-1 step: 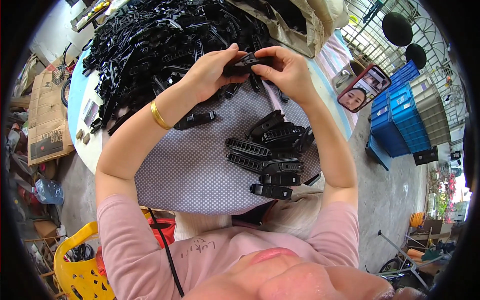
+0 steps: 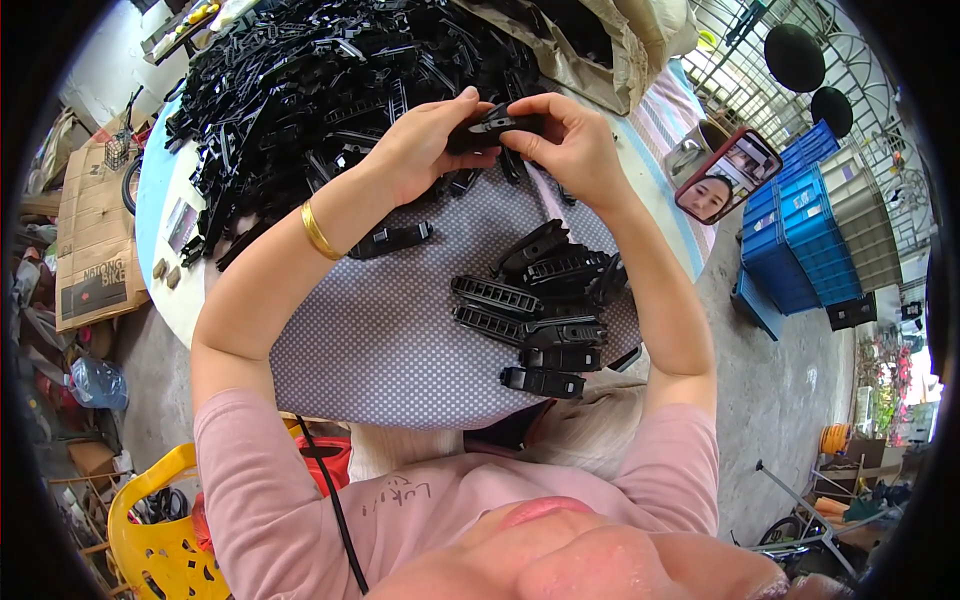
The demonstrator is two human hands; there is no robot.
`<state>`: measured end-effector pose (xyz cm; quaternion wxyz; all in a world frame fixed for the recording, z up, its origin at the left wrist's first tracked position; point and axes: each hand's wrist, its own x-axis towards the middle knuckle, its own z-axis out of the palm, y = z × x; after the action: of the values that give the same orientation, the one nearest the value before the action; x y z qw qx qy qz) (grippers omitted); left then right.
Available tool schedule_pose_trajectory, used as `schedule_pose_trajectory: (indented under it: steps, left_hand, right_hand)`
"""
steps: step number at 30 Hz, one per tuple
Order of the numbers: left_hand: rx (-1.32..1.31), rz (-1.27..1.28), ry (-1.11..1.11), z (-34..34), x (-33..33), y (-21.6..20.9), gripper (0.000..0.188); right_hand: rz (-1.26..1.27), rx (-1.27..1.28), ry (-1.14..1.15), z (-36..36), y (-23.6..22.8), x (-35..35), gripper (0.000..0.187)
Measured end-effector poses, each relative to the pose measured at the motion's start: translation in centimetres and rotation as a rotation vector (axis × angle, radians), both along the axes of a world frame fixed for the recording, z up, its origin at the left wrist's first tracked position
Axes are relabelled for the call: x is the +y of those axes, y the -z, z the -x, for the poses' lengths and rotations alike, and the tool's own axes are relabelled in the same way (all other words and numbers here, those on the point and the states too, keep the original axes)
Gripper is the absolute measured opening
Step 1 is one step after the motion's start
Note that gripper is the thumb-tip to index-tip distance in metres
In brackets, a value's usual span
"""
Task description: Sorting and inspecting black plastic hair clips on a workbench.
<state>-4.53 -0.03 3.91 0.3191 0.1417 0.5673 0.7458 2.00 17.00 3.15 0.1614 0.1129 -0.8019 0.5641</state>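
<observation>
Both my hands hold one black plastic part (image 2: 492, 126) over the far middle of the table. My left hand (image 2: 425, 140) is closed round its left end, with the thumb pointing up and away. The fingertips of my right hand (image 2: 570, 145) pinch its right end. Fingers cover much of the part, so its full shape is hidden. Just beyond and to the left spreads a big heap of black plastic parts (image 2: 290, 100). Nearer me, by my right forearm, lies a group of long black parts with ribbed, ladder-like faces (image 2: 495, 294). A single black part (image 2: 392, 239) rests under my left wrist.
A dotted grey cloth (image 2: 380, 340) covers the near side of the round table. An open brown sack (image 2: 640, 60) stands at the far right. A phone (image 2: 728, 175) leans against a container at the right edge. Blue crates (image 2: 785, 250) and a yellow chair (image 2: 150, 530) are beside the table.
The black plastic part has tilted slightly between my fingers, and my right fingertips have shifted a little on it. Everything else is the same.
</observation>
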Motion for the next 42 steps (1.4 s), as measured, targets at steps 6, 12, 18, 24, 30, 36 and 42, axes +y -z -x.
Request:
schedule_pose_trajectory:
  steps: [6, 12, 18, 24, 30, 36, 42]
  left_hand:
    - [0.334, 0.080, 0.115, -0.1, -0.3, -0.6, 0.044]
    - [0.667, 0.309, 0.186, 0.4, -1.3, -1.1, 0.051]
    - [1.168, 0.413, 0.136, 0.3, -1.5, -1.4, 0.045]
    - [1.454, 0.484, 0.111, 0.2, -1.1, -0.2, 0.039]
    - [1.661, 0.504, -0.004, 0.2, -0.5, 0.7, 0.031]
    - [1.745, 0.425, -0.033, 0.1, -0.5, 0.4, 0.027]
    - [1.251, 0.565, 0.200, -2.5, -0.6, -0.9, 0.028]
  right_hand:
    - [-0.266, 0.270, 0.079, 0.2, 0.5, -0.2, 0.026]
    - [-0.357, 0.310, 0.108, -0.6, -0.1, -0.7, 0.028]
    - [-0.614, 0.510, 0.234, -0.5, -0.9, 0.1, 0.043]
    - [-0.593, 0.307, 0.020, 0.0, 0.0, 1.0, 0.057]
    - [-0.768, 0.275, 0.135, -0.3, 0.0, 1.0, 0.046]
    - [-0.896, 0.454, 0.186, -0.3, 0.0, 1.3, 0.038]
    - [-0.359, -0.054, -0.197, 0.2, -1.2, 4.2, 0.039]
